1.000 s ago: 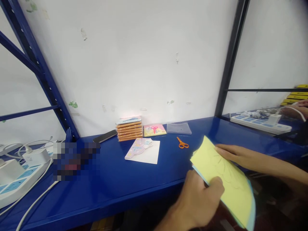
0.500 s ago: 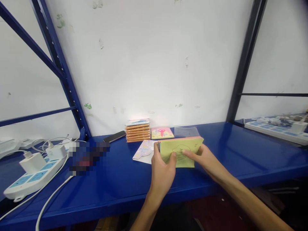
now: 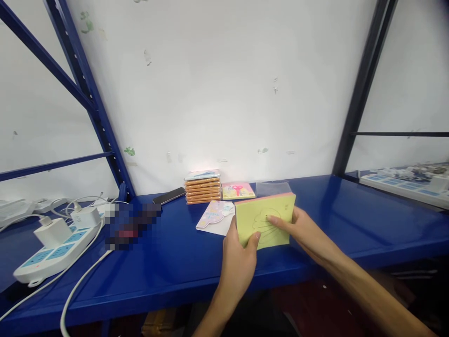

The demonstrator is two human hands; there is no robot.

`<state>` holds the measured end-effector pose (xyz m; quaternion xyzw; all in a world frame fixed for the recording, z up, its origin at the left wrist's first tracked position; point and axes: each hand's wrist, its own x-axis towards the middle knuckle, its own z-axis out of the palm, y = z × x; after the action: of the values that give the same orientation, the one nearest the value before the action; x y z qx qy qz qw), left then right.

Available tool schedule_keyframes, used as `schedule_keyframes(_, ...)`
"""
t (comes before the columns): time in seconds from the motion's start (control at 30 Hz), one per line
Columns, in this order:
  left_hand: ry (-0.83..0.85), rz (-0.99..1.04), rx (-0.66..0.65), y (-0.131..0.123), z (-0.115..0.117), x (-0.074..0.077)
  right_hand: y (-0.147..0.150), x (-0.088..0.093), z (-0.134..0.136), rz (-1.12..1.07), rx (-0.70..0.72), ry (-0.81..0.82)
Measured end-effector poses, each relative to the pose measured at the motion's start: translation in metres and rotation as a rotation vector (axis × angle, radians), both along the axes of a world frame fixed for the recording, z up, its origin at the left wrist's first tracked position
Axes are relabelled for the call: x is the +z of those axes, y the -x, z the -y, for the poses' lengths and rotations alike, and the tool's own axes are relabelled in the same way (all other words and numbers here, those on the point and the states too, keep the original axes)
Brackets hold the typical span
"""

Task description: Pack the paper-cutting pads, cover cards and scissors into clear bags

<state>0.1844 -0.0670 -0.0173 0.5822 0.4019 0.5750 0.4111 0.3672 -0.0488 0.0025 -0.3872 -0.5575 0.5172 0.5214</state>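
Note:
Both my hands hold a stack of coloured paper sheets (image 3: 265, 211) upright over the blue shelf (image 3: 182, 262); the front sheet is yellow with a line drawing on it. My left hand (image 3: 239, 260) grips the stack's lower left corner, thumb on the front. At the right edge my right hand (image 3: 304, 230) clasps the stack, fingers lying across the drawing. Just behind the stack lies a white card with a pastel cut-out shape (image 3: 215, 216).
Against the wall stand a pile of orange-edged packs (image 3: 203, 187), a pink and yellow pack with scissors printed on it (image 3: 237, 190), a clear plastic sleeve (image 3: 272, 188) and a black phone (image 3: 169, 195). White power strips with chargers and cables (image 3: 56, 243) lie at left; another strip (image 3: 403, 183) at right.
The paper stack has come from the lower right to the middle of the shelf and now stands upright in both hands. The view has swung right; the orange scissors are hidden.

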Motion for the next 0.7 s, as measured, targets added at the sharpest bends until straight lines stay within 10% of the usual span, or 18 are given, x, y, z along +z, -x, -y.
schedule_keyframes(0.23, -0.068, 0.046, 0.062, 0.01, -0.008, 0.011, 0.001, 0.018, -0.004, 0.076, 0.108, 0.001)
schedule_keyframes(0.47, 0.071, 0.257, 0.171, 0.118, -0.019, 0.068, 0.045, 0.064, -0.067, 0.516, 0.113, -0.489)
schedule_keyframes(0.7, 0.19, 0.256, 0.304, 0.187, -0.02, 0.091, 0.113, 0.029, -0.125, 0.898, 0.539, -0.675)
